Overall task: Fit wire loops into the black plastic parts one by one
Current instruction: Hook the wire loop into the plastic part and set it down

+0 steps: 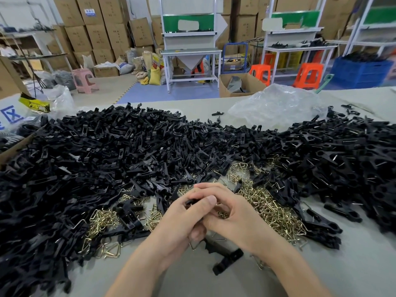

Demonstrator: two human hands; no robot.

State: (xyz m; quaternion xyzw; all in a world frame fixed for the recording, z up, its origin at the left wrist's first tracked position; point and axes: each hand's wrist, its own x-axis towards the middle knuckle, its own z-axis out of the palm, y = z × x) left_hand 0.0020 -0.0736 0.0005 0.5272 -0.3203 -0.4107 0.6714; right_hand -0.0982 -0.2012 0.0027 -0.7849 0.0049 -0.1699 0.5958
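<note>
My left hand and my right hand meet at the middle of the table, fingers curled together round one black plastic part, only a small bit of which shows between the thumbs. A wire loop hangs out below my left hand. Brass-coloured wire loops lie heaped on the table around both hands. A broad pile of black plastic parts spreads across the table beyond them. One loose black part lies just under my wrists.
A crumpled clear plastic bag sits at the table's far right. Cardboard box edge at the left. The grey tabletop shows bare near me. Workbenches, stools and stacked cartons stand in the room behind.
</note>
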